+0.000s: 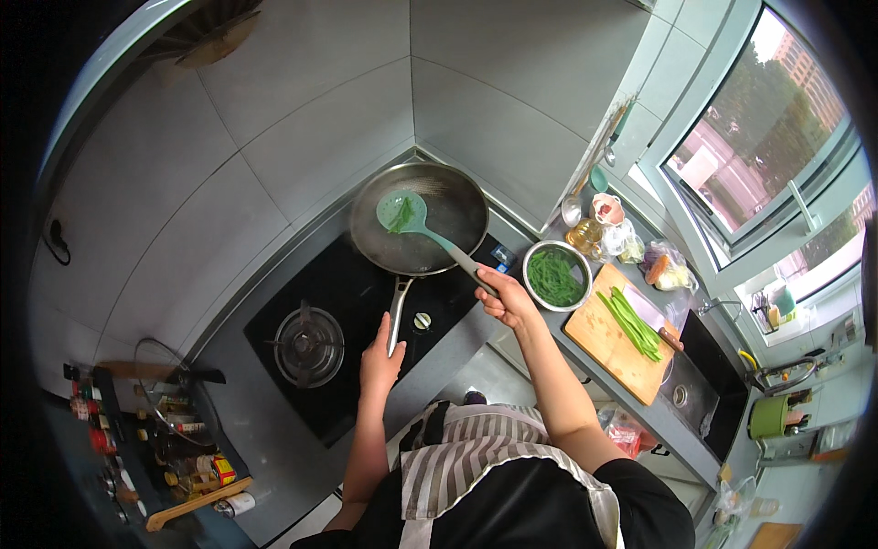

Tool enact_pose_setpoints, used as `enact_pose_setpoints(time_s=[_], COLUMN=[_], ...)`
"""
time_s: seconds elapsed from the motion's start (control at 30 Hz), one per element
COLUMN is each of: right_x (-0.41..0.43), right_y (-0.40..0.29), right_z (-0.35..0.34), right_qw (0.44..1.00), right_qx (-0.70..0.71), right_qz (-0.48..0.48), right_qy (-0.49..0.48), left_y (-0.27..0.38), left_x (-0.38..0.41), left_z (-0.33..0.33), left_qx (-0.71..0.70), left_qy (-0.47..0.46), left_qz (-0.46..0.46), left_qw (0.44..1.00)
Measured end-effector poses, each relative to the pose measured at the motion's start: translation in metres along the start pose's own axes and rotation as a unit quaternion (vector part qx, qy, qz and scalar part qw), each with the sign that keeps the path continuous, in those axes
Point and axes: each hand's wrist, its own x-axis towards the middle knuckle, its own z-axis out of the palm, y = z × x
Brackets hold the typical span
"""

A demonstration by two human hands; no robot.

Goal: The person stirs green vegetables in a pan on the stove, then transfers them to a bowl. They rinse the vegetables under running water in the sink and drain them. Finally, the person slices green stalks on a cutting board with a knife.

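My right hand (508, 296) grips the grey handle of a green slotted skimmer (437, 240). Its perforated head is over the wok and carries a few green leafy pieces (403, 215). The dark wok (453, 199) sits at the back of the black gas hob (329, 274). My left hand (381, 358) is on the wok's metal handle (398, 312), thumb and fingers along either side. Just right of the hob stands a steel bowl (588, 291) with cut green vegetable strips (554, 277) in it.
A wooden cutting board (597, 322) holds long green stalks (632, 324) and a knife (669, 336). Beyond it are a sink (699, 388), bagged vegetables (669, 266) and an oil jug (584, 235). A second burner (309, 347) and a seasoning rack (199, 508) are at left.
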Motion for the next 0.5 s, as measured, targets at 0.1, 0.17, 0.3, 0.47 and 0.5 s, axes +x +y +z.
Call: enact_pose_setpoints(time_s=[0.1,0.17,0.3,0.47,0.5], right_x=[-0.02,-0.033,-0.048,-0.057,-0.058], right_y=[-0.003,-0.003,0.006,0.006,0.007], right_z=[-0.012,-0.021,-0.041,-0.044,-0.045], right_qw=[1.0,0.999,0.995,0.999,0.999], right_qx=[-0.01,-0.032,-0.052,-0.009,-0.01], right_qz=[-0.018,-0.027,-0.017,-0.029,-0.027], right_qy=[0.0,0.021,0.078,0.032,0.036], left_y=[0.02,0.02,0.031,0.031,0.031], left_x=[-0.004,-0.004,-0.005,-0.004,-0.004], left_z=[-0.009,-0.01,-0.015,-0.015,-0.015], left_qx=[-0.032,-0.042,-0.036,-0.039,-0.037], left_qy=[-0.026,-0.029,-0.038,-0.036,-0.035], left_qz=[-0.049,-0.054,-0.068,-0.067,-0.064], left_qw=[0.998,0.997,0.996,0.996,0.997])
